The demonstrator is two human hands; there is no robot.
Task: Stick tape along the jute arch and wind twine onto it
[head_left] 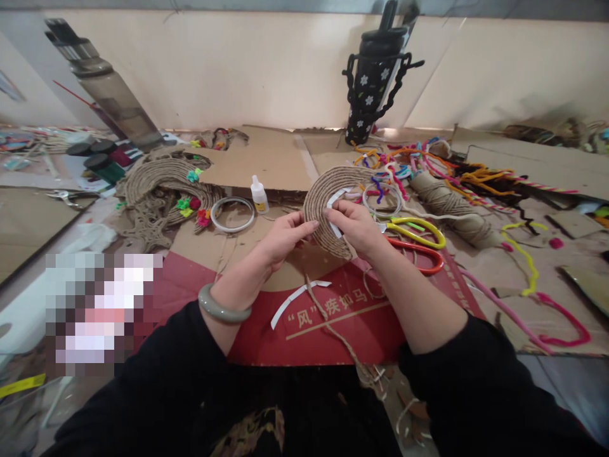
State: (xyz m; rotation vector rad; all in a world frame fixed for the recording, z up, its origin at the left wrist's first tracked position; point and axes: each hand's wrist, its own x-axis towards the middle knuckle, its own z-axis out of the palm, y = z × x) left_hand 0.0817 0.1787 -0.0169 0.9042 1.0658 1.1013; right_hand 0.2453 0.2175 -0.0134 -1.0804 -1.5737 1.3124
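Note:
A curved piece of coiled brown twine [316, 200], shaped like a crescent, is held up in front of me. My left hand [290, 233] pinches its left edge between thumb and fingers. On its inner side my right hand [354, 225] grips it together with a white paper strip [334, 228] that lies along the curve. Another curved white strip [290, 303] rests on the red printed cardboard [352, 317] below my hands, beside a loose strand of twine [340, 336]. Scissors with yellow and red handles [428, 233] lie just right of my right hand.
A small glue bottle [259, 195] and a tape ring [232, 214] stand beyond my left hand. Further back are a grey bottle [117, 101] and a black flowered tumbler [373, 86]. Twine spool [451, 209] and coloured pipe cleaners lie right; finished twine pieces [159, 184] lie left.

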